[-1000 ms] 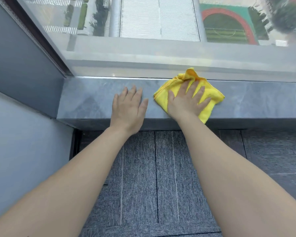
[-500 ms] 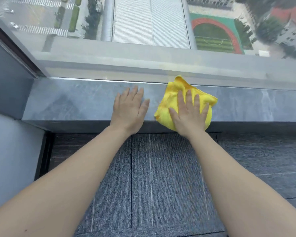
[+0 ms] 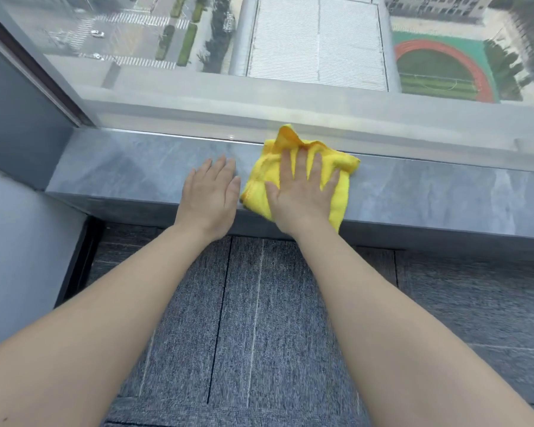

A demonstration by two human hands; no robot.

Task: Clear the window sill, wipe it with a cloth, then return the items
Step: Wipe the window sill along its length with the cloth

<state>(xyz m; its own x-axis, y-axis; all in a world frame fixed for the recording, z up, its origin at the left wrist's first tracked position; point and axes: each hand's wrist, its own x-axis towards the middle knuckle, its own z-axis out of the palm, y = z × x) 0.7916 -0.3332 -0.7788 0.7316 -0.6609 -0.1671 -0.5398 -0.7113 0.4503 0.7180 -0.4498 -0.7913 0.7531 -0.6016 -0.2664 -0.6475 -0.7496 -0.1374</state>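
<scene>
The right hand [image 3: 301,192] lies flat over the middle of the yellow cloth [image 3: 261,183], hiding that part. The left hand [image 3: 208,195] covers a patch of the window sill [image 3: 121,171]. The sill runs out of frame at 3 o'clock. Both forearms are cut off at the bottom edge, toward 5 and 7 o'clock.

The window sill [image 3: 429,192] is looking like polished grey veined stone, smooth and faintly glossy. The yellow cloth [image 3: 339,201] is showing a soft, fuzzy microfibre nap, stitched at its edge. The carpet floor [image 3: 290,318] is looking matt and ribbed.
</scene>
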